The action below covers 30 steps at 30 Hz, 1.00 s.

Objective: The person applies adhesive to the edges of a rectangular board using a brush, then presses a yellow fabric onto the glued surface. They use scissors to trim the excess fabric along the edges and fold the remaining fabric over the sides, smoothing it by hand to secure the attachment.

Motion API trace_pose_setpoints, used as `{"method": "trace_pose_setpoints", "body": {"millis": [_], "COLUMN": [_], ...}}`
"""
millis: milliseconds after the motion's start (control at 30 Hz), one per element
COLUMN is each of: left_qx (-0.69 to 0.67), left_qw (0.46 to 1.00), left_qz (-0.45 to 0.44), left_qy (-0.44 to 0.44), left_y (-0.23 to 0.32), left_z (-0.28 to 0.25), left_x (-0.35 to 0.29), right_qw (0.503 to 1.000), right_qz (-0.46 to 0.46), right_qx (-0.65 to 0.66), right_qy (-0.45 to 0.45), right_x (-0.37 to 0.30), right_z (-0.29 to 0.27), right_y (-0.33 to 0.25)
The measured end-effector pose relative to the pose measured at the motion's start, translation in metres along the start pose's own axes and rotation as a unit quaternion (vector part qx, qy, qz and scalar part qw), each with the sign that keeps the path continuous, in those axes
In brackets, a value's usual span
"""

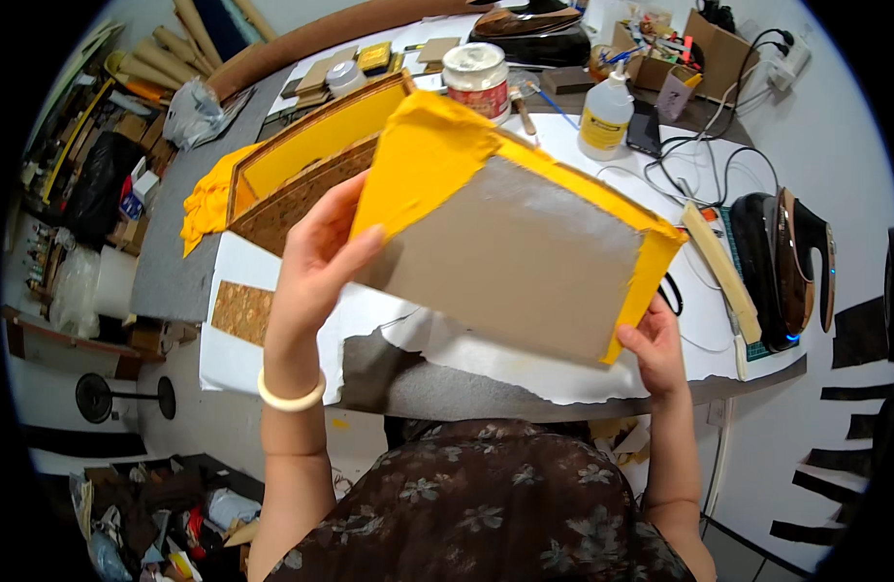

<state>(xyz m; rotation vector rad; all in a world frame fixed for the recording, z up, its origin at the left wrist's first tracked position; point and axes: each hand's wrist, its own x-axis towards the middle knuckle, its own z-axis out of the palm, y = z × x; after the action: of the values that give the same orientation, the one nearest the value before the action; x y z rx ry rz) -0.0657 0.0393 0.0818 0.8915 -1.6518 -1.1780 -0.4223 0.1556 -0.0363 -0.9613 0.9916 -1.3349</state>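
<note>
Mid-frame, my left hand and right hand grip a grey board, apparently checking its yellow wrapping, which may need pressing next.

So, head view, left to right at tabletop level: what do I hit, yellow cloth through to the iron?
Yellow cloth → left hand → yellow-edged board → right hand → cream strip → iron.

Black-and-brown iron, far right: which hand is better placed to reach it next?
Probably the right hand: gripping the yellow-edged grey panel at right, it's nearer the iron than the left hand.
</note>
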Motion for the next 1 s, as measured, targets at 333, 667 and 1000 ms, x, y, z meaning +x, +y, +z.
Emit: {"method": "trace_pose_setpoints", "body": {"millis": [333,667,1000], "left_qx": [0.032,-0.119,-0.172], "left_qw": [0.998,0.982,0.979], "left_qz": [-0.056,-0.141,-0.104], "left_qy": [0.013,0.030,0.039], "left_y": [-0.028,-0.028,-0.014], "left_z": [0.027,0.024,0.030], "left_x": [0.003,0.000,-0.013], "right_qw": [0.997,0.994,0.996], "right_qz": [0.014,0.021,0.004], "right_qx": [-0.072,-0.092,-0.085], "right_qy": [-0.004,-0.051,-0.040], "right_x": [-0.001,0.002,-0.002], "right_z": [-0.003,-0.021,-0.037], "right_y": [-0.008,-0.009,0.009]}}
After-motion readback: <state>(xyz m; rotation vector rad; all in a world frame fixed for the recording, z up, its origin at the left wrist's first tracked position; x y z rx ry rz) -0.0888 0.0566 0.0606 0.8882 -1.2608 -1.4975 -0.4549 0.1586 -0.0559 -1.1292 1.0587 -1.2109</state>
